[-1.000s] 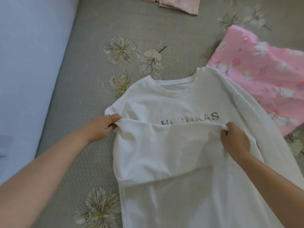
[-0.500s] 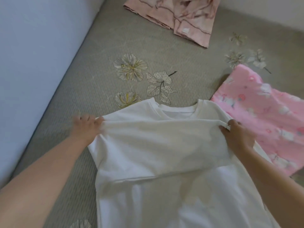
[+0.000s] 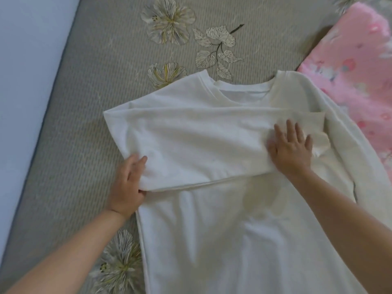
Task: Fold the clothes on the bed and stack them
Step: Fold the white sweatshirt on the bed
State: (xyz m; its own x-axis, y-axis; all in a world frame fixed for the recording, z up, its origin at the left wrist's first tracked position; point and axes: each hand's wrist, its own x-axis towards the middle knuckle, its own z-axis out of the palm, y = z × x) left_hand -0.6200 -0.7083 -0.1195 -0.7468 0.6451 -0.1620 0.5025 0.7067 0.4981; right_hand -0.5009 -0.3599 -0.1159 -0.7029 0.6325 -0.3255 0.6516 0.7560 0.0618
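Right hand now presses flat the sleeve it pinched before.

- Our right hand has let go of the folded sleeve and now presses it flat.
- Our left hand has slid down to the sleeve's lower edge.
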